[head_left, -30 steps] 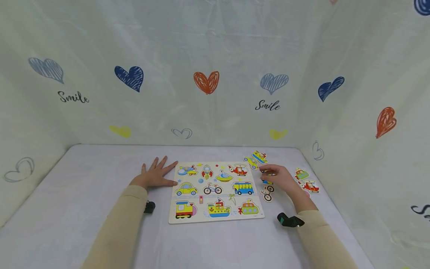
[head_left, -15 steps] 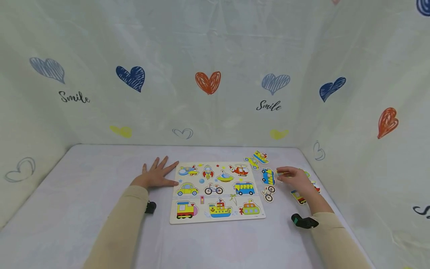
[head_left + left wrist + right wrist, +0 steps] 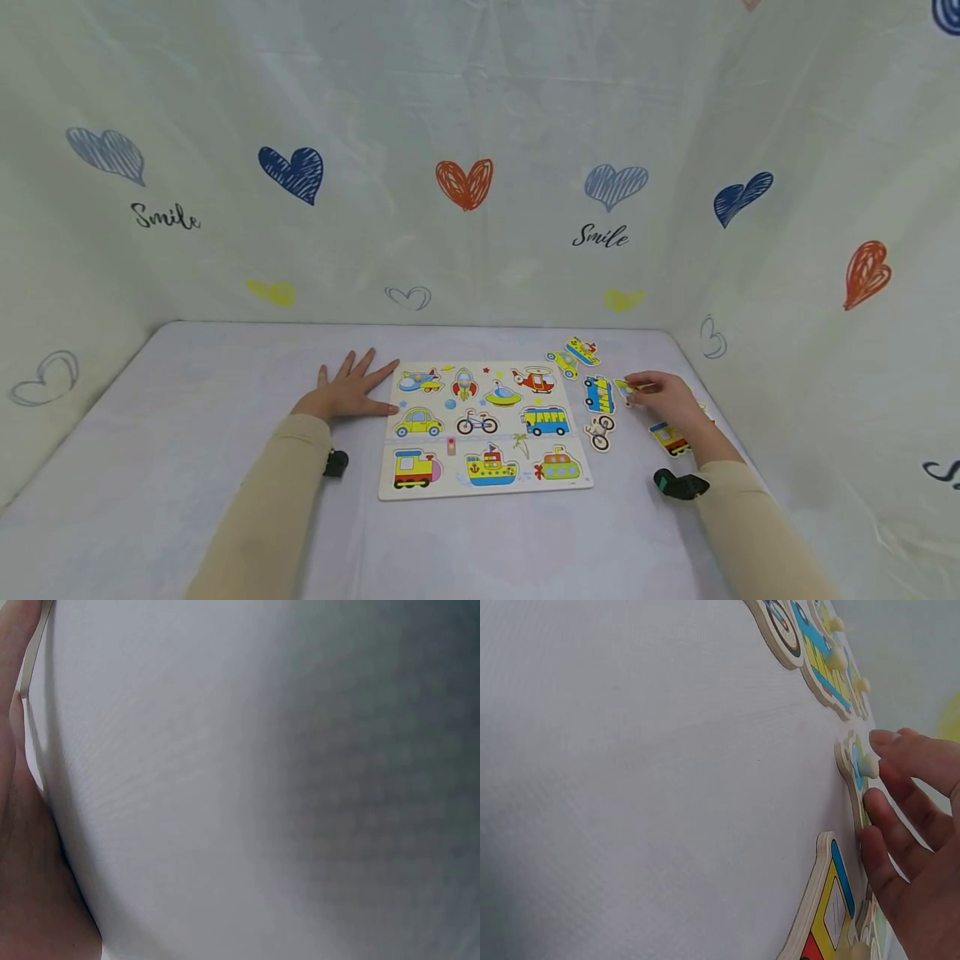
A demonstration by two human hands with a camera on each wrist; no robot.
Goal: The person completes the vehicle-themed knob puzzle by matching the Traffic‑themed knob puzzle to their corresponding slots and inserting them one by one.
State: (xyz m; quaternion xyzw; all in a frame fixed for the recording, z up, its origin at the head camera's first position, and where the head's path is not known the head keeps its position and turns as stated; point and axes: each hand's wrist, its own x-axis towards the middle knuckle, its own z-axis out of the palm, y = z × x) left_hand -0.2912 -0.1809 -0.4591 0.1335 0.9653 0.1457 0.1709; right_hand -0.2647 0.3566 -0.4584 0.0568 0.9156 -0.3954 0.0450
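A flat puzzle board printed with vehicle pictures lies mid-table. My left hand rests flat at its left edge, fingers spread, with thumb and index fingertips at the board's rim. Right of the board, my right hand is over a small knobbed puzzle piece. In the right wrist view its fingertips surround the wooden knob, and gaps show beside it. That piece's picture is mostly hidden. The bus piece and bicycle piece lie close by on the left.
A train piece lies near the right wrist, with other pieces hidden behind the hand. Car and boat pieces lie beyond the board's right corner. A heart-printed curtain encloses the table's back and sides.
My right hand has moved right, away from the bus piece, to the knobbed piece. The bus and train pieces have come into view. My left hand has stayed at the board.
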